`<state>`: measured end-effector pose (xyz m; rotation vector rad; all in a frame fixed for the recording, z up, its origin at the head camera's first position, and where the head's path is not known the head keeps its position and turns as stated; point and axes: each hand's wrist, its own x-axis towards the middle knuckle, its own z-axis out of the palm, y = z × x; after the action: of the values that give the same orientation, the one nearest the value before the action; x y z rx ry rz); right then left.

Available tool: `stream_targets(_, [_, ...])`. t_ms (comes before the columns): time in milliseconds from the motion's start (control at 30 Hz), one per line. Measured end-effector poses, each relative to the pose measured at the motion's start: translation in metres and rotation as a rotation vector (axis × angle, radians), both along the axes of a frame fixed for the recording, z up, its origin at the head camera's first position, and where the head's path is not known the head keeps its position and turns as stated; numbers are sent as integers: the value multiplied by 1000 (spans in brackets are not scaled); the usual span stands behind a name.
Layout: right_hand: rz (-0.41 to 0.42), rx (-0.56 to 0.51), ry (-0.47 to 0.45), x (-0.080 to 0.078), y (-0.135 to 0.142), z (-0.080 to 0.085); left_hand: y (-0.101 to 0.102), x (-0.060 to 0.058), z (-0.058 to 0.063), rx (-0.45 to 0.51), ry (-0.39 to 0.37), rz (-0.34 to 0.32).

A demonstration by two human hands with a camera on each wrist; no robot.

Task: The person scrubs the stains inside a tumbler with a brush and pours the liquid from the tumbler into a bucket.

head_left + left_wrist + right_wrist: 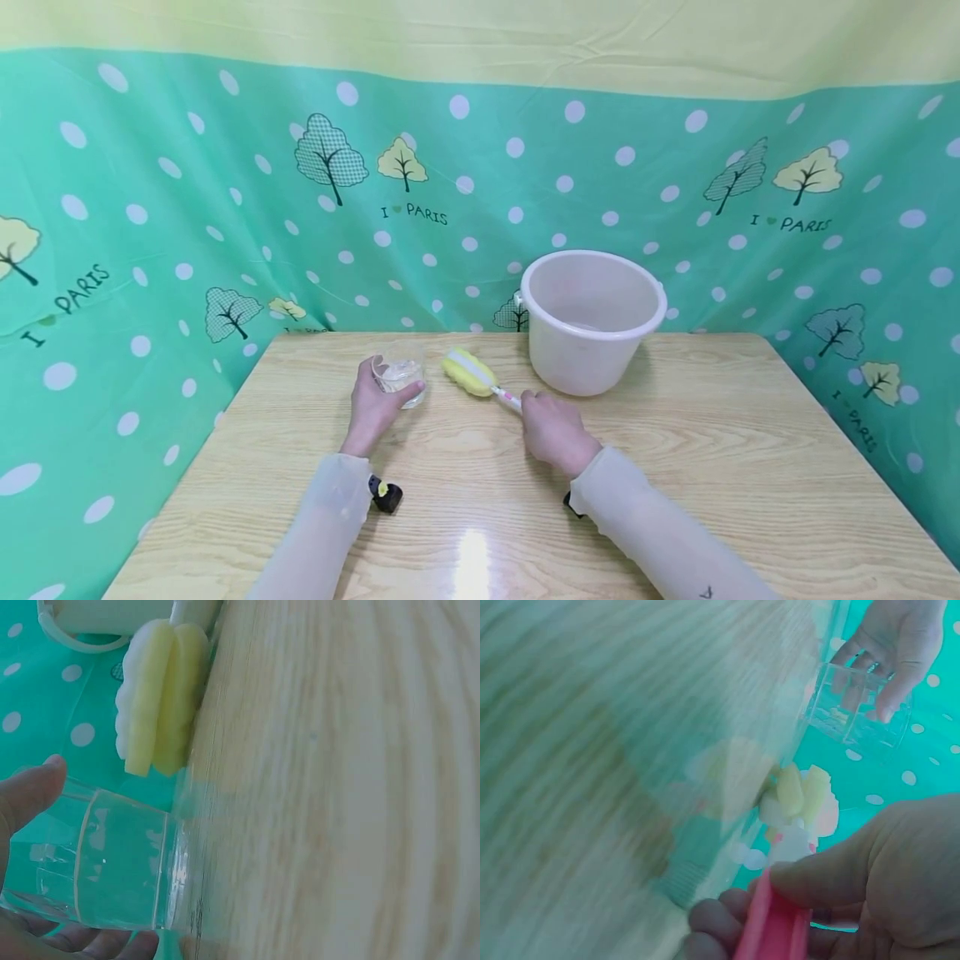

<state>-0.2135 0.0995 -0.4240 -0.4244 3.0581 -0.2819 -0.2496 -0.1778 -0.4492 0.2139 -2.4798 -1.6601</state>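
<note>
My left hand (372, 408) holds a clear glass (405, 392) with water in it near the table's back left, thumb on one side and fingers round the other. In the left wrist view the glass base (178, 877) is right at the tabletop. My right hand (557, 429) grips a sponge bottle brush (468, 372) by its handle. The brush head is yellow and white and points left toward the glass, with a gap between them. In the right wrist view the pink handle (776, 930) lies between thumb and curled fingers.
A large white bucket (577, 367) stands at the back of the wooden table (712, 450), just behind my right hand. A green dotted curtain (480, 208) hangs behind the table and along both sides.
</note>
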Motion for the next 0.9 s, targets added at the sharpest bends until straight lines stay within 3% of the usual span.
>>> stream_targets(533, [-51,-86,220,-10,7,-8,1,-2,-1,30,-5,8])
stream_targets(900, [-52,-117,229,-8,6,-2,1,-1,0,36,-13,16])
